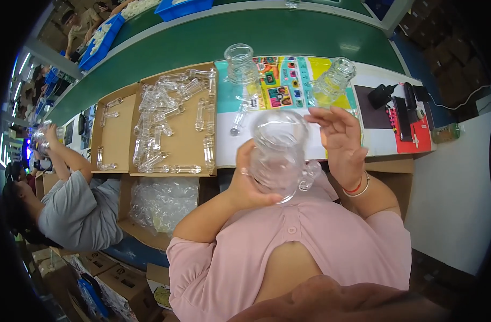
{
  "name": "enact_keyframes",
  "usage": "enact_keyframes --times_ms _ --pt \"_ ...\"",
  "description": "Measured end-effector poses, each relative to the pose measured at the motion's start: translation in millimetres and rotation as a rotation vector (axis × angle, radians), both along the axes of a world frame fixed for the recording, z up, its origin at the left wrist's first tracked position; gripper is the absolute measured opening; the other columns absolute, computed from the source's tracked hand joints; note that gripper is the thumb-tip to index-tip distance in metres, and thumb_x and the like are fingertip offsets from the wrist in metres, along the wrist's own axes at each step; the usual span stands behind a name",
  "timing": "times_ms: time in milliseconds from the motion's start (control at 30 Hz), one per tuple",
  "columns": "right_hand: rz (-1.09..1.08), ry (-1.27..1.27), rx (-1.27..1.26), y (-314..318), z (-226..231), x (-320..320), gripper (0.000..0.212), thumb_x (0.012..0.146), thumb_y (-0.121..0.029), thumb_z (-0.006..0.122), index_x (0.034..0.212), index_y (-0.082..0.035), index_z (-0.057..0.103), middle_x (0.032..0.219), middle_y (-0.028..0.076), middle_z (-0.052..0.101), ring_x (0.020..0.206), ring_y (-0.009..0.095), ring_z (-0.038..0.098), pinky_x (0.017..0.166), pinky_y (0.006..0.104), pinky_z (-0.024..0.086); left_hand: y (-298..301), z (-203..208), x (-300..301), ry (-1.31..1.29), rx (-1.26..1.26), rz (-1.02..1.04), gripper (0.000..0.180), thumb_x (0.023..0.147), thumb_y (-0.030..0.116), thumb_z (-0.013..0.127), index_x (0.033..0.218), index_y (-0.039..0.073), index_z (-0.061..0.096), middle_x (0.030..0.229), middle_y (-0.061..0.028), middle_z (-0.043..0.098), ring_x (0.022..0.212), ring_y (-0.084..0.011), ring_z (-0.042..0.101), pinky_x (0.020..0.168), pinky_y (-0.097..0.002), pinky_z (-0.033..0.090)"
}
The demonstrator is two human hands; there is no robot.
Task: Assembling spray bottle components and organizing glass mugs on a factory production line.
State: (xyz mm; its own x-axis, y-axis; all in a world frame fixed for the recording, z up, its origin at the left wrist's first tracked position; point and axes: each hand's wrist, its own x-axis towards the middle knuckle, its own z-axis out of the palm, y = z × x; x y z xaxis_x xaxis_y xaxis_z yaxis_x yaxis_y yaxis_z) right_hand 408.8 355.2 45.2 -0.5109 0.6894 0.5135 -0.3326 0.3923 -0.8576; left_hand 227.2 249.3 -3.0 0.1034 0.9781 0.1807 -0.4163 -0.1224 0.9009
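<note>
A clear glass vessel with a wide round top and a short side spout is held up in front of my chest. My left hand wraps round its lower left side. To the right of the vessel, my right hand is raised with its fingers spread, apart from the glass. Two similar clear glass vessels stand beyond on the table, one at the left and one leaning at the right. A small clear glass tube lies on the white surface left of the held vessel.
An open cardboard tray of clear glass tubes lies at the left, with a box of clear plastic bags below it. A black bottle and dark tools are at the right. A co-worker works at far left; blue bins stand behind.
</note>
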Motion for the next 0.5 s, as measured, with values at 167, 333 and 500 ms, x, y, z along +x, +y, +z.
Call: enact_keyframes --times_ms 167,333,500 --pt "0.489 -0.073 -0.061 -20 5 -11 0.072 0.089 -0.057 0.024 0.123 0.005 0.036 0.127 0.023 0.041 0.125 0.031 0.034 0.107 0.0466 0.013 -1 7 -2 0.506 0.582 0.097 0.090 0.048 0.023 0.084 0.125 0.008 0.041 0.119 -0.0155 0.047 0.102 -0.0343 0.052 0.085 -0.0408 0.044" --pt "0.682 -0.030 0.040 -25 -27 -8 0.065 0.092 -0.049 0.022 0.118 0.005 0.048 0.119 0.022 0.050 0.119 0.035 0.042 0.104 0.0469 0.024 -21 1 0 0.633 0.669 0.123 0.095 0.042 0.022 0.082 0.127 0.011 0.041 0.115 -0.0153 0.051 0.098 -0.0351 0.053 0.082 -0.0419 0.044" --pt "0.518 -0.275 -0.364 -24 -2 -30 0.060 0.093 -0.047 0.025 0.113 0.004 0.050 0.111 0.018 0.055 0.108 0.029 0.051 0.096 0.0414 0.037 -23 -15 -19 0.535 0.310 0.040 0.093 0.048 0.023 0.083 0.129 0.007 0.039 0.121 -0.0145 0.047 0.109 -0.0289 0.049 0.091 -0.0395 0.040"
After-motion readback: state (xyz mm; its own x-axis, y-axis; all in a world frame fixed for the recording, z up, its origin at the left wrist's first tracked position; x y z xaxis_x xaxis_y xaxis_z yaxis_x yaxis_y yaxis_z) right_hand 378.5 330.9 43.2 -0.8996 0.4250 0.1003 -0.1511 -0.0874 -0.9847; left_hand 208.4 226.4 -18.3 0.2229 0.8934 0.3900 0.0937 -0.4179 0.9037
